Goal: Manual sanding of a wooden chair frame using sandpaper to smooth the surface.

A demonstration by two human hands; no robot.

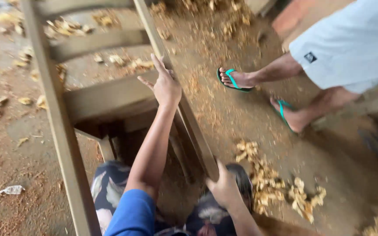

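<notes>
A long wooden frame (57,113) with two rails and flat crosspieces, built like a ladder, lies tilted across the dirt floor in front of me. My left hand (166,86) reaches forward in a blue sleeve and rests on the right rail (194,126), fingers spread and pointing away. At that rail's near end, my right hand (224,189) is wrapped around the wood. My knees, in patterned cloth (110,183), show below the frame.
Another person stands at the upper right in light shorts (351,43) and teal flip-flops (230,81), close to the right rail. Piles of wood shavings (276,188) lie on the floor at the right and the far side. A scrap of white paper (12,189) lies at left.
</notes>
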